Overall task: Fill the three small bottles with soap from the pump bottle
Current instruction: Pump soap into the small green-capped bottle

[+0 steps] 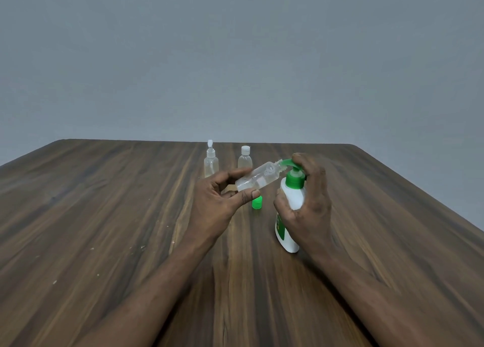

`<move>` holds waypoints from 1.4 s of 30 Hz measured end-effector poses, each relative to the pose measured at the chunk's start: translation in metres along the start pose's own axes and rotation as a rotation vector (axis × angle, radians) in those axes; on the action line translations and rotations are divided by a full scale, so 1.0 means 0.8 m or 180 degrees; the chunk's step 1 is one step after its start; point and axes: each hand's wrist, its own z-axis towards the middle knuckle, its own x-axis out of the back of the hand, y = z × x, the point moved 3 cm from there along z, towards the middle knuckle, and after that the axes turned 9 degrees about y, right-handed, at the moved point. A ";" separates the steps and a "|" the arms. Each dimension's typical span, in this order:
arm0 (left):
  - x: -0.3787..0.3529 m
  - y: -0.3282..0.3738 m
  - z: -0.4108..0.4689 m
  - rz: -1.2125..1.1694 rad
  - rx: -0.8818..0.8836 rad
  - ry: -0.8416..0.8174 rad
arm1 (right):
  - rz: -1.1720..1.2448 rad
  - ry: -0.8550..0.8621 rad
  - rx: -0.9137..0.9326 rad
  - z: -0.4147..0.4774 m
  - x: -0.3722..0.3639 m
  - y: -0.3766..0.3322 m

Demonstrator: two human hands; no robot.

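Left hand (220, 200): pinches clear bottle (258, 176), tilted, open neck at pump spout.
Right hand (306, 202): wrapped round pump bottle (290, 215), finger atop green pump head (290, 163).
Pump bottle: white, leaning, base on table (104, 215), centre-right.
Green cap (257, 202): on table, betw. hands.
Far bottles: flip-top (211, 160) left, capped (245, 158) right, upright, w/ some liquid.
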 end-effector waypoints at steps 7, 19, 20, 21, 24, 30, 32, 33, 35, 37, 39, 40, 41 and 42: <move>0.001 0.000 0.000 0.0006 -0.0067 0.0006 | 0.0012 0.0018 0.0021 0.000 0.000 0.000; 0.002 -0.002 0.001 0.0012 -0.0056 -0.0009 | 0.0009 -0.0012 -0.0003 0.001 -0.001 -0.001; 0.002 -0.002 0.001 0.0007 -0.0051 -0.0012 | 0.0016 -0.0017 0.0003 0.001 -0.001 -0.001; 0.002 -0.002 0.001 0.0003 -0.0049 -0.0010 | 0.0027 -0.0023 0.0012 0.001 0.000 0.000; 0.002 -0.002 0.001 -0.0023 -0.0056 -0.0005 | 0.0027 -0.0016 0.0043 0.001 0.000 0.000; 0.003 -0.004 0.000 -0.0022 -0.0043 -0.0020 | -0.0003 0.0031 0.0031 -0.001 -0.001 0.002; 0.003 -0.003 0.000 -0.0024 -0.0039 -0.0019 | -0.0017 0.0018 0.0021 0.000 -0.001 0.001; 0.002 -0.003 0.000 -0.0034 -0.0036 -0.0019 | -0.0033 0.0008 0.0023 0.000 -0.001 0.000; 0.002 -0.002 0.000 -0.0043 -0.0029 -0.0028 | -0.0069 0.0000 0.0033 0.000 -0.001 -0.001; 0.002 -0.002 0.000 -0.0044 -0.0025 -0.0035 | -0.0087 0.0003 0.0028 0.000 -0.001 -0.002; 0.002 -0.003 0.000 -0.0042 -0.0019 -0.0027 | -0.0082 -0.0004 0.0033 0.000 -0.001 -0.001; 0.002 -0.003 0.000 -0.0039 -0.0016 -0.0016 | -0.0077 -0.0008 0.0038 0.000 -0.001 -0.001; 0.002 -0.003 0.000 -0.0038 -0.0016 -0.0009 | -0.0070 -0.0010 0.0037 0.000 -0.001 0.000; 0.002 -0.003 0.001 -0.0030 -0.0021 -0.0002 | -0.0061 -0.0005 0.0033 0.000 -0.001 0.000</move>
